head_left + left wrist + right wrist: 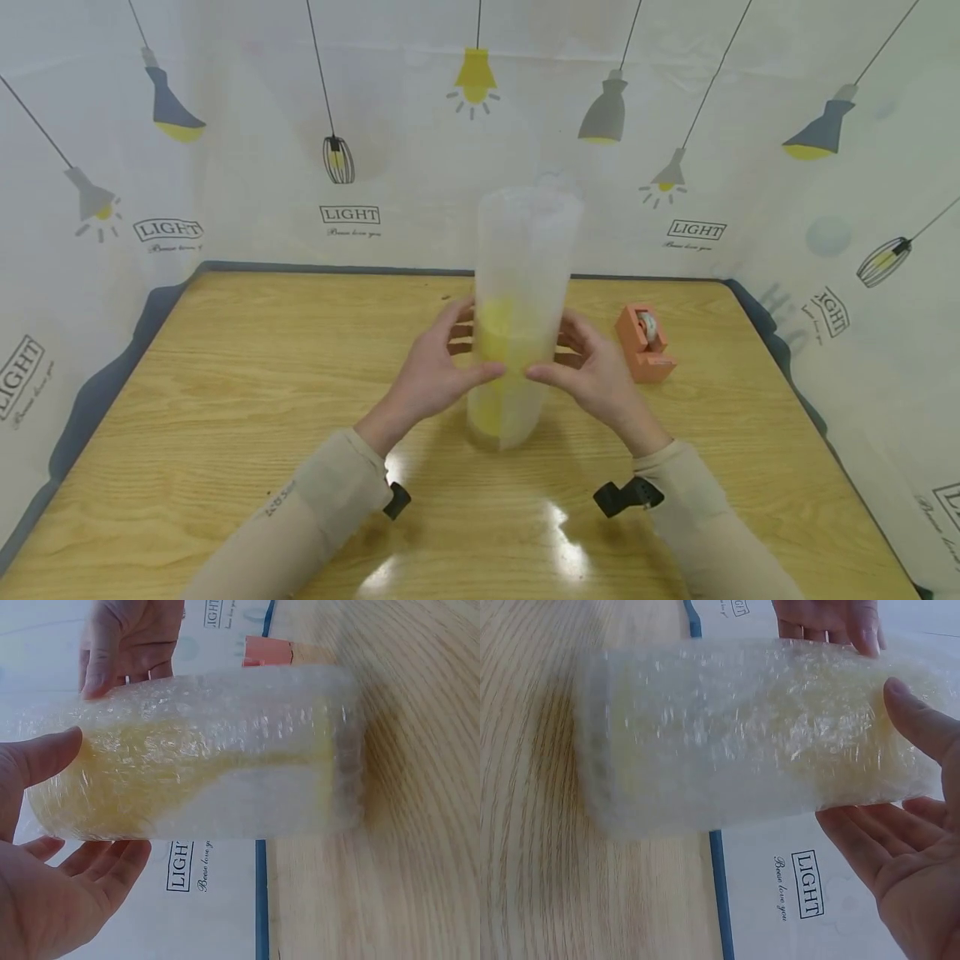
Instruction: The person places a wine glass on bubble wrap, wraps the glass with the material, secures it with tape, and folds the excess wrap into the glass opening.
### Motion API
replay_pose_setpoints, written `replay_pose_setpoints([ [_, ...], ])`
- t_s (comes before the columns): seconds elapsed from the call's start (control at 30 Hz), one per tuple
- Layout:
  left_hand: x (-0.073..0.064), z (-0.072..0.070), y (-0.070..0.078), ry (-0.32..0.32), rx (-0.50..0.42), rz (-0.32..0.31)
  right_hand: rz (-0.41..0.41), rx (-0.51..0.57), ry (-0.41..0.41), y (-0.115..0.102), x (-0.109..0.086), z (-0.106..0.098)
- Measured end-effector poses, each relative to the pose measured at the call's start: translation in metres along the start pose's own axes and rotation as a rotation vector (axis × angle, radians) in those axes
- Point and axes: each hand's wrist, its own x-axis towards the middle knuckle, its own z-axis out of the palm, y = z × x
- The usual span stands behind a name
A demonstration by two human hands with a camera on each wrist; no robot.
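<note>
A tall roll of clear bubble wrap stands nearly upright over the middle of the table, leaning slightly right at its top. Inside its lower part shows something yellow, whose shape is blurred by the wrap. My left hand holds the roll from the left, with the thumb on the near side and the fingers around behind. From the right, my right hand holds it the same way, thumbs a little apart. Both wrist views show the wrapped bundle between the two hands. Whether its base touches the wood cannot be told.
An orange tape dispenser with a roll of clear tape sits on the table just beyond my right hand. The wooden table meets a white lamp-printed curtain at its back and sides.
</note>
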Motion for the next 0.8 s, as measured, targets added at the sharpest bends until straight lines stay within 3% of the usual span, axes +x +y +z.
replay_pose_setpoints([
  [0.4,0.001,-0.007,-0.006,-0.017,-0.039,0.092,-0.011,-0.034,0.068,0.002,0.000,0.006],
  [0.6,0.002,-0.009,-0.008,-0.026,-0.051,0.102,-0.006,-0.027,0.075,0.005,0.000,0.009],
  [0.8,0.003,-0.008,-0.011,-0.023,-0.044,0.071,-0.019,-0.052,0.068,0.010,-0.001,0.010],
])
